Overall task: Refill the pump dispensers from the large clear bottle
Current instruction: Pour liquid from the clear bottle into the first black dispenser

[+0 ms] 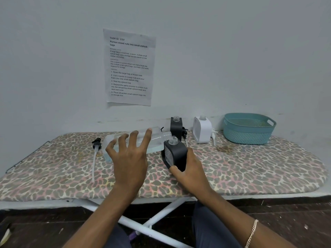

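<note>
Clear plastic meets clear plastic at the centre of the frame: the large clear bottle [141, 140], tipped almost flat, has its open mouth just above and beside the narrow neck of the black dispenser [176, 153], which leans toward it. The two mouths do not look squarely lined up, so liquid could run down the dispenser's side onto the leopard-print ironing board [250, 167]. A steeper tilt and a sudden gush would do the same. The left hand [129, 158] curves spread fingers over the bottle's body, holding it, thumb hidden. The right hand [188, 170] grips the dispenser's lower half.
</note>
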